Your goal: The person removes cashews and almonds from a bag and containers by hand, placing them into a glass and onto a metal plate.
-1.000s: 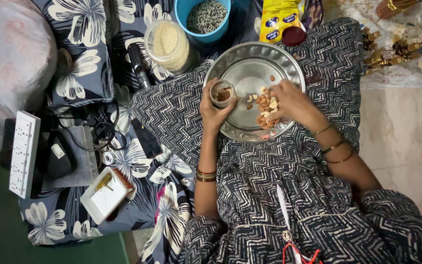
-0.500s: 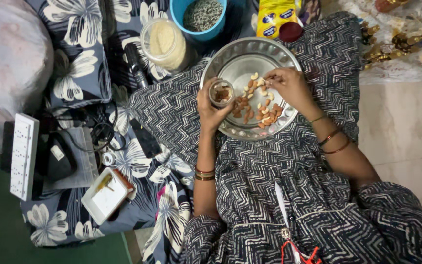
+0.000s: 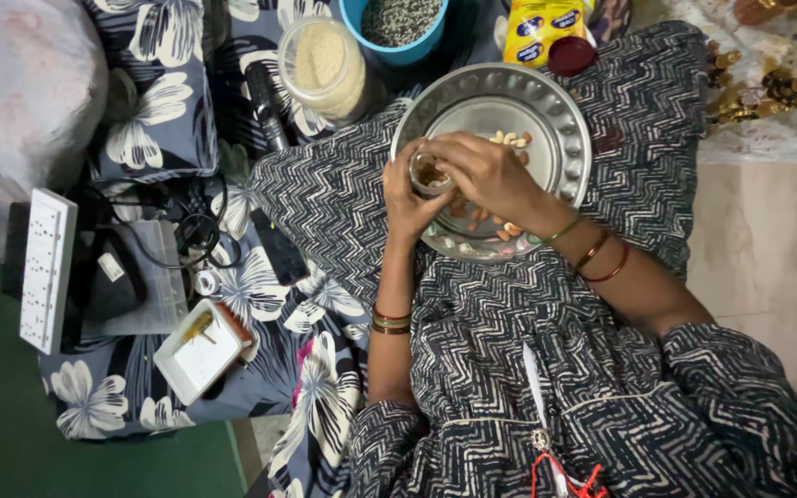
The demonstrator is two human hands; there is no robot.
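Holding a small glass jar (image 3: 429,172) over the steel plate (image 3: 560,120) on the lap, left hand (image 3: 410,201) fingers wrapped round it. Right hand (image 3: 486,171) fingers pinch at its mouth, can't tell what's in them. Nuts (image 3: 509,138) are loose on the plate.

Dark garment with a white zigzag print is worn, short-sleeved, arms bare below. Gold and red bangles are seen on the left wrist (image 3: 388,323); green, red and gold bangles on the right wrist (image 3: 589,249). A red cord is seen at the chest.
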